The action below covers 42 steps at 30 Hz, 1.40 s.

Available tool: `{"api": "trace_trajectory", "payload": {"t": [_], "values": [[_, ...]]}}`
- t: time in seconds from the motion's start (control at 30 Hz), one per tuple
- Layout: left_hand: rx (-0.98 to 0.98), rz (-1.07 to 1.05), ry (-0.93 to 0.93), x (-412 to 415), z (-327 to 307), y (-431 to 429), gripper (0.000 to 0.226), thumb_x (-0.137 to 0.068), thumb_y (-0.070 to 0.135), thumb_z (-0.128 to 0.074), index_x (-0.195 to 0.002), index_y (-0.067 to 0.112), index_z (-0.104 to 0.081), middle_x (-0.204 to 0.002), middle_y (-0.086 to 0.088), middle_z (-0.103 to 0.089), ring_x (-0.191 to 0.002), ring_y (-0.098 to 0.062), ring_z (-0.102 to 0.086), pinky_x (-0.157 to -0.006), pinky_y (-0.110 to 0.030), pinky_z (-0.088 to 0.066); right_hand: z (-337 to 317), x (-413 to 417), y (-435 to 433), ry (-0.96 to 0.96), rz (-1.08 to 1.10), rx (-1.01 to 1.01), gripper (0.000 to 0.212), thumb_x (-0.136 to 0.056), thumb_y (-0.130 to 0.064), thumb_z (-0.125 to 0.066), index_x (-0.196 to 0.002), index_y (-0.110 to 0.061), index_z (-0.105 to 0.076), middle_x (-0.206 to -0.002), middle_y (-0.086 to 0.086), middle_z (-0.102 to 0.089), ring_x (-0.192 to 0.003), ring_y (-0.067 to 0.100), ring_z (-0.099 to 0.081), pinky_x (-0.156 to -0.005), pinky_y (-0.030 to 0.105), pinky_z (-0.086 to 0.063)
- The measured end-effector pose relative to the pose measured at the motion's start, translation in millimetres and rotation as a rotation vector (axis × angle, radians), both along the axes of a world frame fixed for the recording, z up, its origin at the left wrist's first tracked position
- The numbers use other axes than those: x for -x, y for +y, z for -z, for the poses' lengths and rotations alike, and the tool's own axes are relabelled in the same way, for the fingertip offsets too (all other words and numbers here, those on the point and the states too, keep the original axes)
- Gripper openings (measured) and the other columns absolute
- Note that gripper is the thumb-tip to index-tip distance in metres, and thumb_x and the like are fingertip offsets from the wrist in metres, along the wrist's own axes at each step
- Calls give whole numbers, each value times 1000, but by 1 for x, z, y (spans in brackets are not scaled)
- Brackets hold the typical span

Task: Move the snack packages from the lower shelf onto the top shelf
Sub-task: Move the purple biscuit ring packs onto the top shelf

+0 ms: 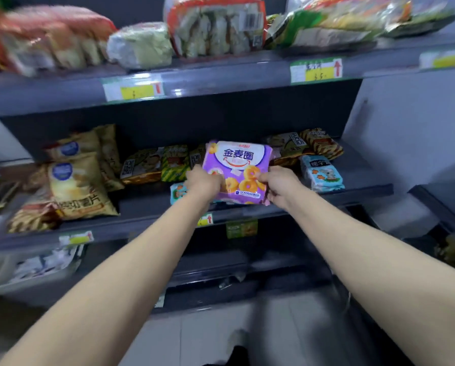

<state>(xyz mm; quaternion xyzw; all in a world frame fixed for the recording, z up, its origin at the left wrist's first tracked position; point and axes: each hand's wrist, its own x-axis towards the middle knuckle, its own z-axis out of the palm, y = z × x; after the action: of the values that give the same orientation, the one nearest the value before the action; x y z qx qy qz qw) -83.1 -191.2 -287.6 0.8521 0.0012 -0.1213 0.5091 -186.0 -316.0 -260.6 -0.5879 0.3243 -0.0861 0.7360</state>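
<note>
A dark grey shelving unit filled the frame. Its top shelf (221, 75) ran across the upper part of the picture, crowded with wrapped bread and sandwich packs (216, 27), leaving little bare room. The lower shelf (147, 204) crossed the middle, with yellow chip bags (76, 180) at middle left and small snack packs, one of them a pale blue pack (321, 174), at middle right. Two bare forearms reached up from the bottom corners toward the centre. There, a purple snack package (237, 170) printed with golden rings stood tilted up at the front of the lower shelf. The left hand (204, 182) gripped its lower left edge and the right hand (279, 187) pinched its lower right edge. The step in hand appeared to be picking this package up. The next move would call for lifting it clear and finding a gap among the bread above.
</note>
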Motion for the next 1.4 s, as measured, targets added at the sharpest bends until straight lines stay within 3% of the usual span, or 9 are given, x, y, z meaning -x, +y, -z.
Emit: {"api": "trace_trajectory", "payload": {"t": [0.07, 0.23, 0.4, 0.53, 0.7, 0.93, 1.07, 1.17, 1.4], "values": [[8, -72, 7, 43, -25, 28, 66, -54, 34, -64, -114, 7, -56, -120, -15, -58, -103, -35, -61, -89, -45, -53, -11, 17, 25, -31, -3, 41, 17, -92, 1, -54, -108, -2, -60, -79, 8, -63, -54, 14, -63, -44, 25, -54], [-15, -277, -31, 95, -60, 84, 51, -83, 22, -62, -127, 4, -44, -133, -13, -39, -119, -33, -47, -100, -45, -44, -35, 37, 81, -64, -105, 150, 9, -93, -11, -57, -94, -9, -65, -94, 11, -70, -81, 25, -69, -78, 42, -58], [54, -422, -122, 111, -89, 131, 49, -84, 15, -59, -126, 4, -37, -135, -14, -36, -122, -33, -43, -100, -44, -43, -65, 41, 136, -158, -152, 233, 26, -93, -11, -54, -70, -23, -59, -96, 11, -72, -89, 28, -71, -82, 49, -57], [161, -491, -207, 111, -113, 169, 46, -80, 22, -64, -118, 11, -40, -130, -10, -43, -117, -28, -49, -93, -46, -50, -92, 36, 177, -269, -178, 238, 22, -94, -9, -51, -78, -19, -61, -91, 9, -71, -81, 25, -71, -77, 43, -59], [183, -555, -372, 101, -145, 219, 47, -87, 23, -63, -125, 9, -40, -131, -9, -38, -121, -23, -45, -88, -29, -47, -122, 17, 230, -409, -232, 268, 20, -94, -8, -50, -100, -15, -68, -90, 3, -71, -77, 19, -70, -65, 31, -59], [283, -538, -498, 41, -187, 310, 54, -65, 32, -69, -110, 14, -47, -119, -9, -51, -107, -28, -58, -90, -49, -52, -161, -46, 310, -516, -256, 339, 18, -95, -15, -49, -93, -24, -65, -91, -2, -72, -84, 18, -71, -73, 37, -60], [340, -445, -560, -12, -213, 360, 38, -82, 21, -67, -111, 15, -44, -124, -11, -52, -107, -23, -59, -89, -42, -54, -191, -96, 359, -583, -200, 401, 19, -95, -20, -49, -98, -29, -65, -96, -3, -72, -87, 19, -70, -76, 42, -60], [406, -362, -586, -56, -233, 390, 35, -86, 19, -65, -114, 14, -45, -122, -8, -56, -102, -20, -62, -77, -34, -56, -212, -133, 390, -592, -128, 454, 16, -96, -25, -49, -97, -32, -64, -101, -5, -70, -92, 18, -68, -82, 43, -58], [451, -205, -588, -142, -262, 432, 36, -91, 16, -60, -124, 7, -49, -116, -5, -61, -99, -16, -62, -60, -17, -49, -244, -198, 432, -573, -57, 378, 29, -99, -13, -43, -121, -21, -59, -97, -6, -66, -87, 10, -65, -70, 23, -57]]}}
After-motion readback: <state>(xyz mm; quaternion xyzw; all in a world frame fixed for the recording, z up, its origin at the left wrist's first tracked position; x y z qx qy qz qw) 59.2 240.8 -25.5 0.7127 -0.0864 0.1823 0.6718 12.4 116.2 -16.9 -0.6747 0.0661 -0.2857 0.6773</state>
